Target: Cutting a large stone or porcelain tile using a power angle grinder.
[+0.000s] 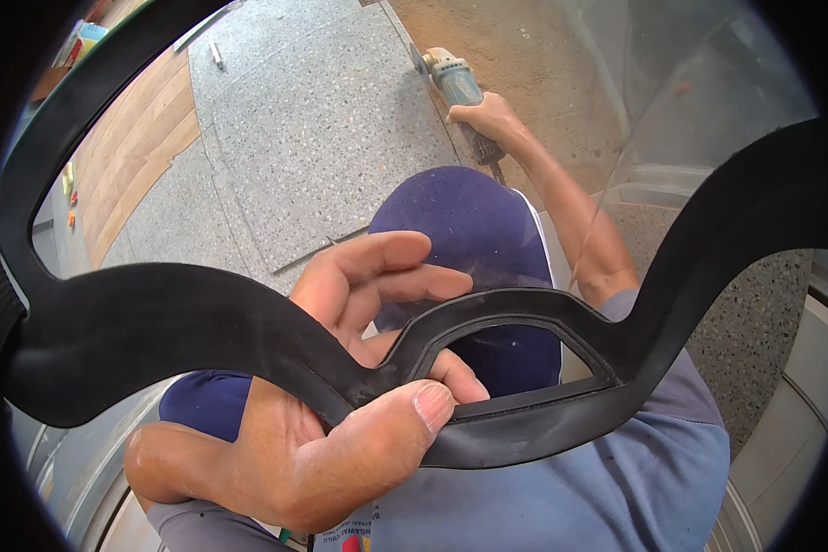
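A clear mask with a thick black rim point(156, 317) fills much of the view, close to the camera. My left hand point(350, 451) is closed on its lower edge, the thumb in front by the nose piece and some fingers behind; the other fingers curl above. Out ahead, my right hand point(488, 118) is wrapped round the body of a blue-green angle grinder point(457, 85). The grinder's disc point(419, 59) stands at the edge of a grey speckled slab point(294, 120). Whether the disc spins or touches the slab, I cannot tell.
Brown sandy ground point(515, 46) lies right of the slab. Wood-look strips point(147, 129) run along its left side. A small pale tool point(216, 55) rests on the slab's far left. Small orange pieces point(72, 210) lie at the left. My knee point(469, 216) is bent between my arms.
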A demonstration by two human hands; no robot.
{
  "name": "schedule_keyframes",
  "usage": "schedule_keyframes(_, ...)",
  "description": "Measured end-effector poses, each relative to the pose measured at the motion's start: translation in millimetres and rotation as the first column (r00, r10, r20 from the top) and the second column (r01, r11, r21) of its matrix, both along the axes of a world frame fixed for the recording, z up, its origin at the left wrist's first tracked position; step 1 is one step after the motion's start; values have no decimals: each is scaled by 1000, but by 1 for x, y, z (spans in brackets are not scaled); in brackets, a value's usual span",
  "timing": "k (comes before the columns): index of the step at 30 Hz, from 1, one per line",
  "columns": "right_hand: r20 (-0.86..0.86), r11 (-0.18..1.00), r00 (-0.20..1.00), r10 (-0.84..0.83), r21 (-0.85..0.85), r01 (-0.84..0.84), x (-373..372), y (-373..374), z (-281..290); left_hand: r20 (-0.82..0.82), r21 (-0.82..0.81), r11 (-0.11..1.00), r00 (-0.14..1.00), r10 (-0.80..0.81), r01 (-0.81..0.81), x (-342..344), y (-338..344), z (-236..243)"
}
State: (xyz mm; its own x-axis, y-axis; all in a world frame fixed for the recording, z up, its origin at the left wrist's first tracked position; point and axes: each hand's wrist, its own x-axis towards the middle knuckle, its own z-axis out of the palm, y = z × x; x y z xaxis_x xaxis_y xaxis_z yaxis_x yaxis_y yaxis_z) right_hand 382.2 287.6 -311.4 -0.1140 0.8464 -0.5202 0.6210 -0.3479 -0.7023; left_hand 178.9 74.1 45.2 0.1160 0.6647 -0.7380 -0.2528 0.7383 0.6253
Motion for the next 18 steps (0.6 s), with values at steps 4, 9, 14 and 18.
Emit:
schedule_keyframes(4, 6, 1000, 1000, 1, -11, -1, 0, -3, 2, -11, -8, 1000, 1000, -4, 4, -1, 0, 0)
schedule_keyframes(9, 11, 1000, 1000, -5, -14, 5, 1, -6, 4, -10, -1, 1000, 1000, -21, 21, -2, -1, -1)
schedule_keyframes(14, 47, 999, 999, -8, -34, 9, 1, -8, 4, -13, -2, 1000, 1000, -12, 12, -2, -3, 0)
schedule_keyframes(18, 32, 1000, 999, -13, -16, 13, 2, -11, 6, -13, 0, 1000, 1000, -10, 10, -3, -3, 0)
